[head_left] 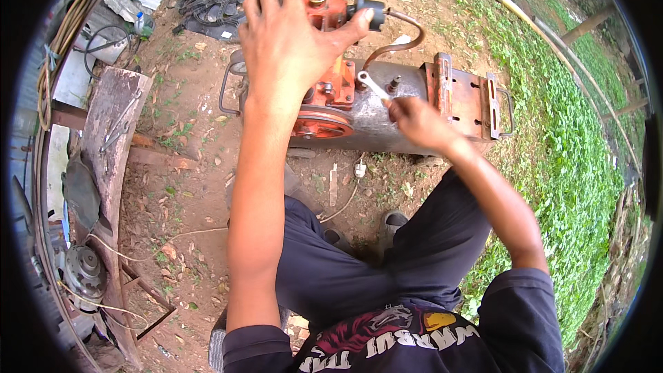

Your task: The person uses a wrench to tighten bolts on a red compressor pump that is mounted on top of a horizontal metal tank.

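Note:
An orange air compressor pump (341, 88) sits on a grey, worn tank (373, 116) in front of me. Over the top of the pump my left hand (284, 45) is spread and gripping, its thumb against a black cylindrical part (376, 16); the far fingertips are partly hidden. My right hand (421, 123) is closed around a silver wrench (373, 85). The wrench's ring end is at the fitting where a curved copper pipe (418, 33) meets the tank. Below my left wrist, an orange pulley wheel (319, 124) shows.
A rusty slotted mounting plate (476, 100) covers the tank's right end. To the left stands a weathered wooden bench (114, 117) with tools on it. A dark tangled heap (217, 3) lies behind the pump. Near my feet, a cable with a white plug (360, 169) crosses the dirt.

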`<state>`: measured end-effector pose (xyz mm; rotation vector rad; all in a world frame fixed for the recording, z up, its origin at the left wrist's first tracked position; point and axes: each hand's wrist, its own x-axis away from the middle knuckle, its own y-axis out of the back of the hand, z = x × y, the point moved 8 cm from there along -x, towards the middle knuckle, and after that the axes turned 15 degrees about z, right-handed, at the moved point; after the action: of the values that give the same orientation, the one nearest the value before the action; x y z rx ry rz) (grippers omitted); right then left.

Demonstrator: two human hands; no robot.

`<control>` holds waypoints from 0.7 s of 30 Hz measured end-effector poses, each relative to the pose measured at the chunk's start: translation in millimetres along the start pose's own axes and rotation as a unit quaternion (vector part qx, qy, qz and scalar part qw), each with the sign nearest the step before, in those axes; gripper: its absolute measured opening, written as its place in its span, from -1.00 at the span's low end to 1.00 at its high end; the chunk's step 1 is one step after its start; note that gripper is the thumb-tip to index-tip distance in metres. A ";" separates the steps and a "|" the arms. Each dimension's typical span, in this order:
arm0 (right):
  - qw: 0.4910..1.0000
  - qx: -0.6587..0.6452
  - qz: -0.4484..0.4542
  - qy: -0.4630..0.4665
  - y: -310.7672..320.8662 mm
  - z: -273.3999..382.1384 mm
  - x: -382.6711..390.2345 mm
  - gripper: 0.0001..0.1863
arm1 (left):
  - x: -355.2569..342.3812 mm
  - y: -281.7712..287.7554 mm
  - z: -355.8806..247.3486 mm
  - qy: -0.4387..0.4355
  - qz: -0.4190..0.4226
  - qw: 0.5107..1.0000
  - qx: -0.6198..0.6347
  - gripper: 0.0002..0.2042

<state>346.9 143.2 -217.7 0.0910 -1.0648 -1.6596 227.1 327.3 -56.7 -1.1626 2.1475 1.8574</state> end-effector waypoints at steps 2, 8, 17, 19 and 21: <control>0.990 -0.141 0.012 0.010 -38.2 -3.9 4.9 -0.62 | 0.2 -0.5 -1.9 0.000 0.001 1.000 0.011 -0.27; 0.913 -0.403 0.004 -0.062 -101.8 -5.1 -9.5 -0.60 | -0.6 -2.7 -5.5 -0.002 -0.015 0.999 0.034 -0.31; 0.815 -0.576 0.052 -0.036 -139.7 11.2 -22.3 -0.62 | 1.2 -3.6 1.8 -0.011 -0.026 0.999 0.028 -0.33; 0.782 -0.611 0.116 -0.041 -133.0 4.7 -16.9 -0.62 | 0.7 -2.7 4.7 -0.003 -0.019 0.999 0.029 -0.28; 0.758 -0.631 0.159 -0.046 -124.4 -3.6 -12.6 -0.63 | -0.7 -6.1 5.0 0.011 -0.002 0.999 0.034 -0.18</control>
<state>261.9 149.7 -309.2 -1.0075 0.1656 -1.7404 229.0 332.1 -62.7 -1.1784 2.2003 1.7641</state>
